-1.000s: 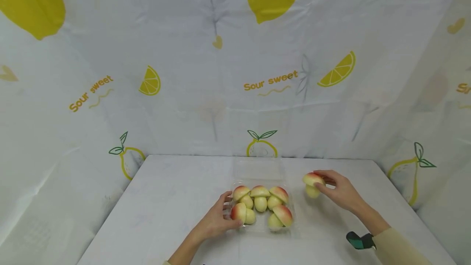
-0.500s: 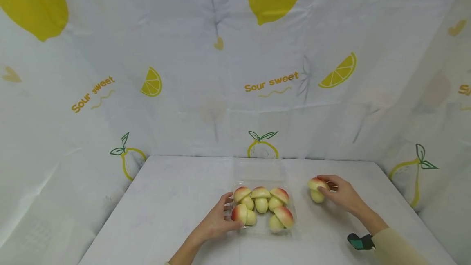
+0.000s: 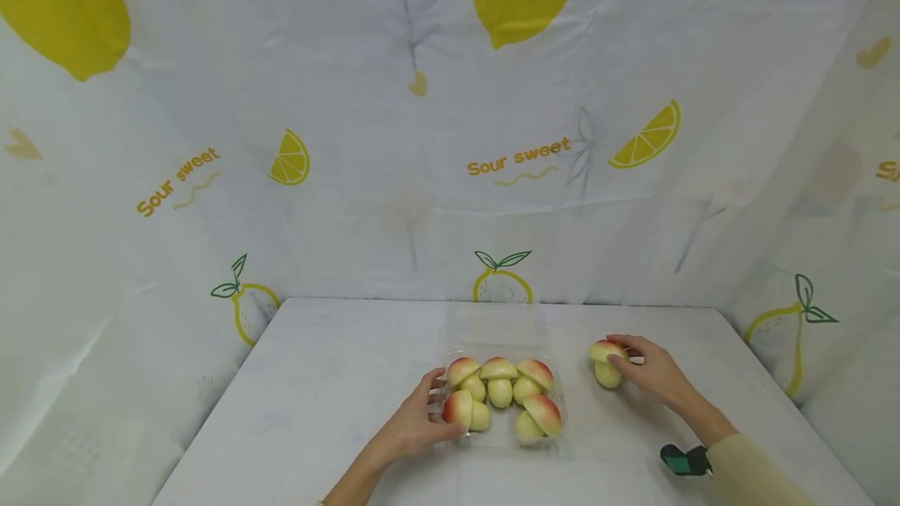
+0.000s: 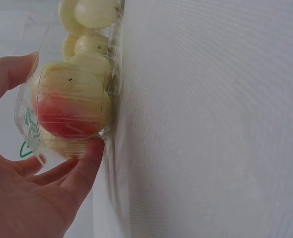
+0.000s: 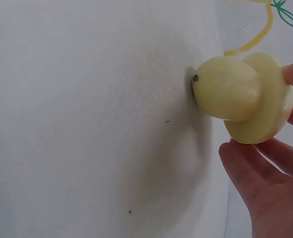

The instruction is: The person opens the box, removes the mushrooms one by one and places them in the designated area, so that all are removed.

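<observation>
A clear plastic clamshell box (image 3: 501,423) lies on the white table with its lid raised toward the back. Several mushroom-shaped pieces, pale yellow with red-tinged caps, fill its back row and both front corners. My left hand (image 3: 412,420) grips the box's left side, thumb and fingers spread along the wall; the left wrist view shows a red-blushed mushroom piece (image 4: 72,99) behind the plastic. To the right of the box, my right hand (image 3: 654,369) pinches another mushroom piece (image 3: 608,364) by its cap. In the right wrist view its stem (image 5: 226,88) points down, its end right at the tabletop.
The clear lid (image 3: 495,324) stands behind the box. A small dark and green object (image 3: 685,461) shows by the right sleeve (image 3: 752,471). A lemon-print cloth (image 3: 351,240) hangs behind and at both sides of the table (image 3: 316,381).
My right hand has carried the mushroom piece slightly right and down toward the table, and barely moved in the last half second. My left hand keeps its hold on the box.
</observation>
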Motion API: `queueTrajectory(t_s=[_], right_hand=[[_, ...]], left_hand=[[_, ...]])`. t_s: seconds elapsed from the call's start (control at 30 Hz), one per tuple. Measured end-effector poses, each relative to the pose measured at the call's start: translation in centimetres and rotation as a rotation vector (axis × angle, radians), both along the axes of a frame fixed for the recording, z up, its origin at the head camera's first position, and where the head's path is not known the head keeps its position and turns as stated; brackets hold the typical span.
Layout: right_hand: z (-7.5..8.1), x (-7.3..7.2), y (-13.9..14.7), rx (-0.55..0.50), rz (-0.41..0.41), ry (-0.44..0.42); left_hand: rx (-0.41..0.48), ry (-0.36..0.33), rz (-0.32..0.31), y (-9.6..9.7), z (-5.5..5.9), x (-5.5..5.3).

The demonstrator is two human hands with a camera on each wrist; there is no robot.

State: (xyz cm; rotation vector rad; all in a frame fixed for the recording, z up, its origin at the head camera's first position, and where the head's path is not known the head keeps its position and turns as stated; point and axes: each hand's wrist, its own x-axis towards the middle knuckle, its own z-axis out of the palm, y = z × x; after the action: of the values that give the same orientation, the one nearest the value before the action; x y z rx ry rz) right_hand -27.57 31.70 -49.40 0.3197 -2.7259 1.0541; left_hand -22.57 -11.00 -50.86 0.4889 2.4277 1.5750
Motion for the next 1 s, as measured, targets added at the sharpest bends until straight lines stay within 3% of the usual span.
queueTrajectory(t_s=[0.43,0.7,1.0], right_hand=[[-0.3,-0.9,0.5,-0.005,-0.034,-0.073],[-0.1,-1.1,0.5,-0.032,-0.034,-0.17],[-0.2,-1.3,0.6,-0.048,-0.03,-0.195]], left_hand=[[0.0,0.011,-0.002,0.0,-0.2,0.0],[0.005,0.006,0.0,0.0,0.0,0.0],[0.006,0.016,-0.002,0.0,0.0,0.0]])
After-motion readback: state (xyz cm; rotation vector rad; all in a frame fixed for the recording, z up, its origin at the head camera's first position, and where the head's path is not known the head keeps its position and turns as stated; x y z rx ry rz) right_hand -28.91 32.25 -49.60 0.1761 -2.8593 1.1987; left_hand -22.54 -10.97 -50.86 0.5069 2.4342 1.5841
